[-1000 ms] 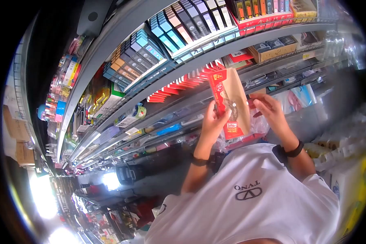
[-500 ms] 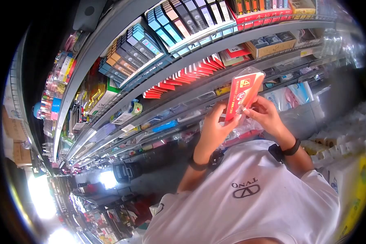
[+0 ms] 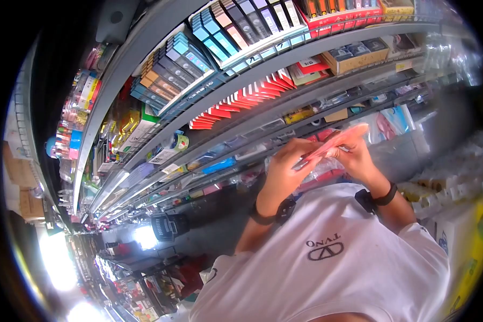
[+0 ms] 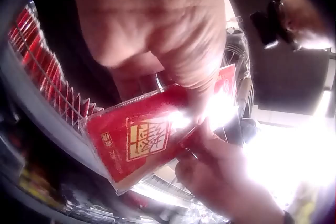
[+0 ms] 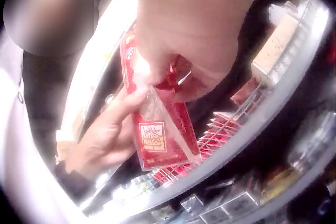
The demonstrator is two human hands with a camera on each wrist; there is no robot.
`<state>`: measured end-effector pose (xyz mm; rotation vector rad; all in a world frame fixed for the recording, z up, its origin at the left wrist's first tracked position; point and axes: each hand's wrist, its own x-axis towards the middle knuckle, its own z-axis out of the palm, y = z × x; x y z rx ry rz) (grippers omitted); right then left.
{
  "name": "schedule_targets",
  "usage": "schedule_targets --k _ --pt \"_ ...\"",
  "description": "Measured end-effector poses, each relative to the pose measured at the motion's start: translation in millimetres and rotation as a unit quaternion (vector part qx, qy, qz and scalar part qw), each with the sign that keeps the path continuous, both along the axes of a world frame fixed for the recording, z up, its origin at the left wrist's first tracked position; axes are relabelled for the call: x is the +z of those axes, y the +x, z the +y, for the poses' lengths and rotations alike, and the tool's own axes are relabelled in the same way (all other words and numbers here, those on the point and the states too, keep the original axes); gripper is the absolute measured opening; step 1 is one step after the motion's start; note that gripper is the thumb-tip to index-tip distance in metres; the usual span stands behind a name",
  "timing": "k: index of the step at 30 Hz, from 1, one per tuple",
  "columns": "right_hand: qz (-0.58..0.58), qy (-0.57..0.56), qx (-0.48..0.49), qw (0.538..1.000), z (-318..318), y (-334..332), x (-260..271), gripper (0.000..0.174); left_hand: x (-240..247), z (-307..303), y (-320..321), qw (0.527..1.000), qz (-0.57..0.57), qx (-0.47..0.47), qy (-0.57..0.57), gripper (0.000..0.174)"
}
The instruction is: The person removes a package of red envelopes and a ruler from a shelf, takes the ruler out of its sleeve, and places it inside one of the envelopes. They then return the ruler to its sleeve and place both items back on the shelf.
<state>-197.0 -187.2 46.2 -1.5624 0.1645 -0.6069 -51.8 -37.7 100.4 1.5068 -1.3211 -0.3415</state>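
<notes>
In the head view, a flat red packet (image 3: 335, 144) in a clear plastic sleeve is seen nearly edge-on, in front of the white shirt. My left hand (image 3: 284, 169) pinches its near end between thumb and fingers. On the other side, my right hand (image 3: 356, 160) holds it with thumb and fingers, the two hands close together. A gold-framed square of characters shows on the packet (image 4: 121, 150) in the left wrist view, with the left hand (image 4: 157, 35) above it. From the right wrist view, the right hand (image 5: 194, 40) covers the packet's upper part.
A shelf rack curves along the front. Several red packets (image 3: 241, 104) stand in a wire-edged row. Above are boxed goods in blue and grey (image 3: 190, 56), and an open carton (image 3: 359, 56) sits further right. A dark basket (image 3: 166, 226) stands low behind on the left.
The packet first showed its tan side, then its red face upright, and now tilts almost edge-on. My right hand, first at its edge, has come in to grip it.
</notes>
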Motion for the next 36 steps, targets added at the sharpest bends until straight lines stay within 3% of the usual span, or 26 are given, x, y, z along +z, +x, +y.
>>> schedule_targets --k 4,9,10,12,13,15,19,26,29,32,35,36 --pt "0.010 0.065 -0.020 0.998 7.3 2.6 -0.7 0.015 -3.3 3.4 2.7 0.999 0.000 -0.004 0.036 0.026" --pt "0.017 -0.008 -0.035 0.999 6.0 3.9 1.3 0.016 -3.6 4.9 -1.4 0.997 0.048 0.013 0.060 0.031" --pt "0.018 -0.020 -0.036 0.999 5.5 4.2 0.7 0.017 -6.2 4.8 -2.2 0.995 0.070 0.021 0.071 0.032" --pt "0.063 0.066 -0.004 0.996 6.7 6.1 4.8 0.021 -17.1 4.1 -0.8 0.989 0.113 0.036 0.093 0.034" --pt "0.086 0.110 0.013 0.990 8.2 7.0 6.2 0.024 -26.0 2.3 1.0 0.979 0.184 0.032 0.078 0.034" --pt "0.100 0.080 -0.002 0.992 9.4 10.9 -1.3 0.027 -40.9 -2.9 4.2 0.944 0.325 0.023 0.049 0.033" --pt "0.091 0.141 0.007 0.986 13.8 13.1 -2.7 0.031 -47.5 -8.4 14.8 0.927 0.354 0.122 -0.002 0.025" --pt "0.229 -0.078 0.074 0.967 -8.4 -5.5 -14.0 0.027 -76.0 4.9 51.9 0.891 0.417 0.176 -0.039 0.023" --pt "0.157 0.043 0.049 0.985 -6.6 -7.3 -20.5 0.027 -79.3 5.0 59.9 0.854 0.490 0.150 -0.087 0.025" --pt "0.104 0.021 0.066 0.992 -5.9 -6.0 -20.7 0.029 -82.0 5.7 57.5 0.834 0.522 0.129 -0.121 0.030" --pt "0.139 -0.109 0.081 0.981 -11.5 -5.9 -14.5 0.030 -89.5 12.8 62.9 0.841 0.524 0.115 -0.075 0.036" --pt "0.115 -0.094 0.046 0.988 -9.4 -3.8 -8.2 0.028 -65.9 17.2 66.4 0.847 0.512 0.137 0.045 0.048"
